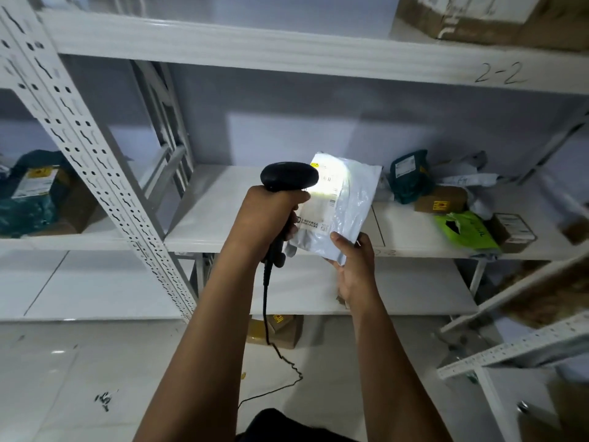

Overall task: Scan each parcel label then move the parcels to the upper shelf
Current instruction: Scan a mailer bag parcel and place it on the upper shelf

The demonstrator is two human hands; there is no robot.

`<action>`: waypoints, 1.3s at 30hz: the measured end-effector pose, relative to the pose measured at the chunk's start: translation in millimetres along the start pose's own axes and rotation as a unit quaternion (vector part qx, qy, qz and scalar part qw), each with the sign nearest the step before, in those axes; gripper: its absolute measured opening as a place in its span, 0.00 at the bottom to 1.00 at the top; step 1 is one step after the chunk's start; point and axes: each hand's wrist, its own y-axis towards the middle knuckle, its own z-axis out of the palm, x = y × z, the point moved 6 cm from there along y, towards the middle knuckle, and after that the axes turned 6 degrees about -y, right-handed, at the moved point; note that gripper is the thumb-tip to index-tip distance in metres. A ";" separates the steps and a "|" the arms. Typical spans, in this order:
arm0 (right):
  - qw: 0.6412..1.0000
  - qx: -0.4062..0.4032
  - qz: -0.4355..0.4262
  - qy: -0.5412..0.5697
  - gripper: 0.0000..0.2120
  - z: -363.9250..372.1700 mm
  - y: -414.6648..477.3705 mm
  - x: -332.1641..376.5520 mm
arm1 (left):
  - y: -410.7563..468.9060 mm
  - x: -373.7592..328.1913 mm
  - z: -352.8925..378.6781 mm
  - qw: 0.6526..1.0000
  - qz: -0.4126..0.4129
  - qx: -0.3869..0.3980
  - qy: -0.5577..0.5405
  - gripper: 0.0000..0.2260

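Observation:
My left hand (271,215) grips the handle of a black corded barcode scanner (288,177), whose head points right at a white plastic mailer parcel (345,199). The scanner's light falls bright on the parcel's label (325,180). My right hand (352,263) holds the parcel by its lower corner, thumb on the front face, tilting it up in front of the middle shelf (223,202). The upper shelf (287,46), marked "2-2", runs across the top of the view.
On the middle shelf to the right lie a dark green bag parcel (409,177), a small brown box (441,199), a bright green mailer (465,229) and another box (513,231). A cardboard box (484,17) sits on the upper shelf. A perforated upright (95,161) stands at left.

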 end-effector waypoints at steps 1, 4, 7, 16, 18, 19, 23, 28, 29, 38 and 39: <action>1.000 -0.002 -0.002 -0.008 0.29 0.1 0.9 0.4 | -2.5 -1.0 2.0 1.000 -0.007 0.006 -0.001 0.09; 1.000 -0.005 -0.011 -0.012 0.29 -0.3 4.6 1.3 | -6.9 -3.6 8.2 0.999 -0.023 0.026 -0.010 0.08; 1.000 -0.007 -0.017 -0.008 0.28 -0.9 7.3 5.0 | -6.5 -6.6 11.5 0.999 -0.028 0.036 0.000 0.08; 0.999 -0.019 -0.022 -0.019 0.26 -2.7 13.5 9.5 | -1.6 -20.3 11.3 0.999 -0.001 0.033 0.033 0.09; 0.999 -0.025 -0.018 -0.017 0.23 -4.6 14.3 9.0 | -1.1 -24.8 9.1 0.998 0.009 0.030 0.060 0.09; 0.999 -0.025 -0.016 -0.012 0.22 -5.5 14.5 8.9 | -0.7 -26.8 8.0 0.997 0.012 0.028 0.072 0.09; 0.999 -0.034 -0.010 -0.007 0.20 -10.4 18.2 9.0 | 0.6 -30.5 4.7 0.996 0.008 0.031 0.081 0.09; 0.999 -0.053 -0.009 -0.011 0.23 -15.8 19.4 11.3 | 0.3 -33.5 2.3 0.995 0.006 0.039 0.086 0.10; 0.998 -0.055 -0.008 -0.011 0.21 -16.6 19.1 10.7 | 0.3 -34.4 2.3 0.995 0.006 0.042 0.090 0.10; 0.998 -0.055 -0.014 -0.010 0.25 -14.2 23.7 2.3 | -3.5 -44.3 -3.7 0.991 0.007 0.059 0.118 0.11; 0.998 -0.058 -0.013 -0.008 0.23 -14.7 24.3 0.5 | -3.8 -44.7 -5.9 0.991 0.006 0.058 0.118 0.11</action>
